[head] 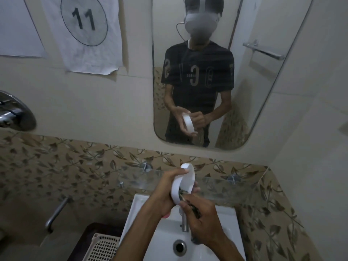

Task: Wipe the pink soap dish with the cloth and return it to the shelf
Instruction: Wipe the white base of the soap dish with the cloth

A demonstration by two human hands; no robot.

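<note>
Gripping the soap dish (183,182) firmly in the closed left hand (165,194), the right hand (201,221), clenched on the cloth (192,208), should rub into every corner.

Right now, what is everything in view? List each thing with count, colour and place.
soap dish: one, looks white here, held upright over the sink
cloth: one, dark patterned, pressed into the dish
sink: one, white, bottom centre
tap: one, steel, at sink back
shelf: one, clear glass, above sink
mirror: one, on wall
paper: one, white, marked 11, upper left
basket: one, cream, bottom left
left hand: grips the dish
right hand: holds the cloth
</note>
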